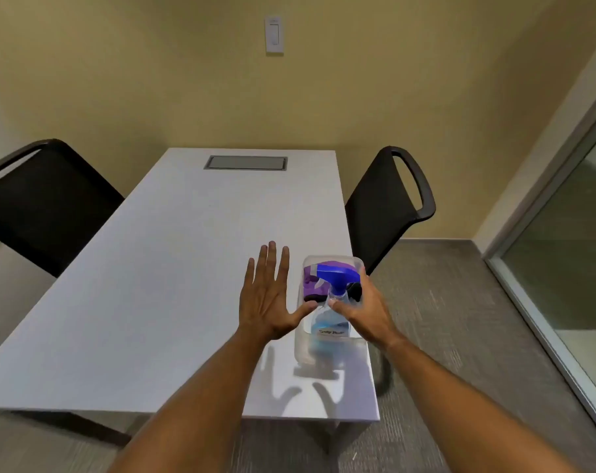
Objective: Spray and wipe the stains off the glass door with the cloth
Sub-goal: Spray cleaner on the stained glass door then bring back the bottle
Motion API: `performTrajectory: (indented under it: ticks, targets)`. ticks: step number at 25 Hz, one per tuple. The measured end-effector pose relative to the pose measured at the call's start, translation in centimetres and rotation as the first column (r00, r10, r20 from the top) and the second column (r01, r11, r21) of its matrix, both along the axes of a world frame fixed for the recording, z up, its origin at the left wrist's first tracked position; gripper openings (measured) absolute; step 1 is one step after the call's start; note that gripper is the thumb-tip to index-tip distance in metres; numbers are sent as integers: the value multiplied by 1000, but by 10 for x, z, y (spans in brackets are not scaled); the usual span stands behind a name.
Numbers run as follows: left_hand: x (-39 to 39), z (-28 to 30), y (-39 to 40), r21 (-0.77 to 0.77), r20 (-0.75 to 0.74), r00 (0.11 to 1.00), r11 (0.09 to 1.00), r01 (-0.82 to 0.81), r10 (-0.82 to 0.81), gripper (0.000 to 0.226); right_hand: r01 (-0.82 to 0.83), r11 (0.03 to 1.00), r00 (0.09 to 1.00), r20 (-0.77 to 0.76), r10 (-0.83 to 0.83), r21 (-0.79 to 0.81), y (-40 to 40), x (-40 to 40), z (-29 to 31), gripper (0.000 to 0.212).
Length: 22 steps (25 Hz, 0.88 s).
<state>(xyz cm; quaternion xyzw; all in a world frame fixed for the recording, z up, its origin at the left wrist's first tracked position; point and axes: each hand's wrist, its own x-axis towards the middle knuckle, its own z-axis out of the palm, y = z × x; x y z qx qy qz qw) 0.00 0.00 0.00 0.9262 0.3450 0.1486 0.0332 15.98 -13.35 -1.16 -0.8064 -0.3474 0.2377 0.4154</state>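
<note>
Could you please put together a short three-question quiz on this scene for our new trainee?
1. True or false: the spray bottle stands inside the clear bin on the table.
2. Which hand is at the bottle's neck? A) the left hand B) the right hand C) neither
3. Fill in: the purple cloth lies in the bin on the bottle's ____ side, away from the person.

Key
1. True.
2. B; the left hand is spread open, its thumb at the bin's left wall.
3. Far. The glass door is off to the right.
</note>
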Motion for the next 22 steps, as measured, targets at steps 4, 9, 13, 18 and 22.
performTrajectory:
  ticks: [4, 9, 13, 18, 22]
  targets:
    - [-1, -7, -4, 13, -14, 1000, 1000, -16, 16, 107, 18, 999, 944, -331, -3, 44, 19, -5, -7, 75]
    - [-9, -12, -3, 15, -21, 1000, 1000, -15, 16, 106, 36, 995, 899, -438, 8, 93, 34, 3, -5, 64]
    - [-13, -14, -4, 20, -45, 999, 1000, -23, 24, 105, 7, 997, 879, -475, 33, 81, 43, 13, -11, 61]
    - [-10, -4, 0, 45, -57, 998, 999, -10, 12, 106, 14, 997, 891, -453, 24, 81, 45, 14, -8, 56]
    - [3, 18, 6, 78, -10, 1000, 997, 19, -18, 105, 40, 991, 902, -432, 19, 126, 40, 26, 20, 50]
